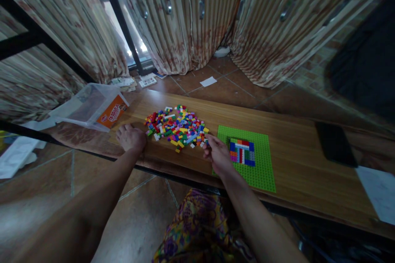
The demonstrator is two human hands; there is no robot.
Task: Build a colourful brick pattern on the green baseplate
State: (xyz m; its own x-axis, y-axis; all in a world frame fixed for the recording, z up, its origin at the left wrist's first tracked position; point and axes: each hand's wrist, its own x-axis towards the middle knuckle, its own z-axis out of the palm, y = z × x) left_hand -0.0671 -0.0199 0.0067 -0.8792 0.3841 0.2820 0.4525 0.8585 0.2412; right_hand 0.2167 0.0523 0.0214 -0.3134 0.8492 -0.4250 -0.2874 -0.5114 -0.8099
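Note:
My left hand (131,137) lies on the wooden table with its fingers spread and nothing in them, just left of a heap of small toy bricks (179,125) in many colours. At the heap's right edge is my right hand (217,152), its fingers curled in a pinch; what they hold, if anything, is too small to make out. Right of that hand lies a green studded baseplate (263,172). A low block of joined bricks (242,154), blue, red, white, orange and grey, sits on it, near my right wrist.
A clear plastic box (83,109) with an orange label stands at the table's left end. Toward the right lie a black phone-like slab (335,144) and a white sheet (378,191). Striped curtains (185,28) hang behind, and papers (208,81) lie on the tiled floor.

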